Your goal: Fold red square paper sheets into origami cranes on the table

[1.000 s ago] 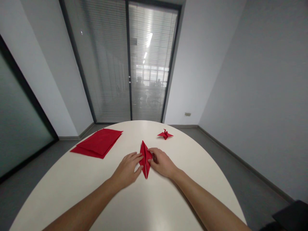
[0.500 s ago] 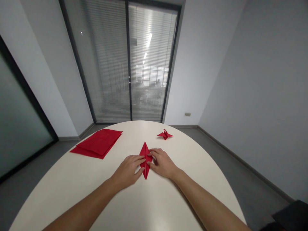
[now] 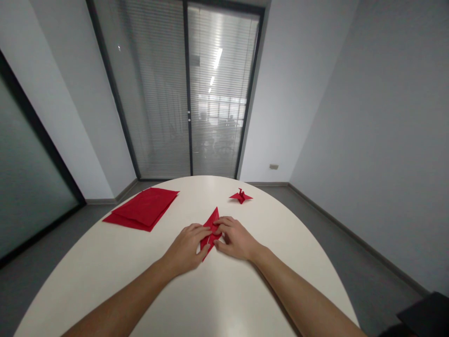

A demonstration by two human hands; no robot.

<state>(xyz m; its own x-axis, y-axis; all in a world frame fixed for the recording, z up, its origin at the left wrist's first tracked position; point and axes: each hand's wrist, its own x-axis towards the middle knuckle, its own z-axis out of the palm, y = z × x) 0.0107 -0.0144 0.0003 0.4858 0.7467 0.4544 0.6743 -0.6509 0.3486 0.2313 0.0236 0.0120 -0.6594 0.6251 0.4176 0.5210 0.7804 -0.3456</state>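
Note:
A red folded paper point(image 3: 212, 219), a slim diamond with a centre crease, lies on the white table between my hands, its far tip leaning to the right. My left hand point(image 3: 187, 246) grips its left side, fingers on top and thumb near the lower point. From the right, my right hand point(image 3: 237, 239) has its curled fingertips on the other edge, with the thumb close to the lower half. My fingers cover much of the paper's middle.
A red paper crane point(image 3: 241, 196) stands toward the far right of the round white table point(image 3: 168, 304). Red paper sheets point(image 3: 147, 206) lie stacked at the far left. Something dark point(image 3: 426, 313) shows at the lower right corner.
The folded paper has turned clockwise: its far tip has swung right and its near tip left. Both hands stay at its sides with small finger shifts.

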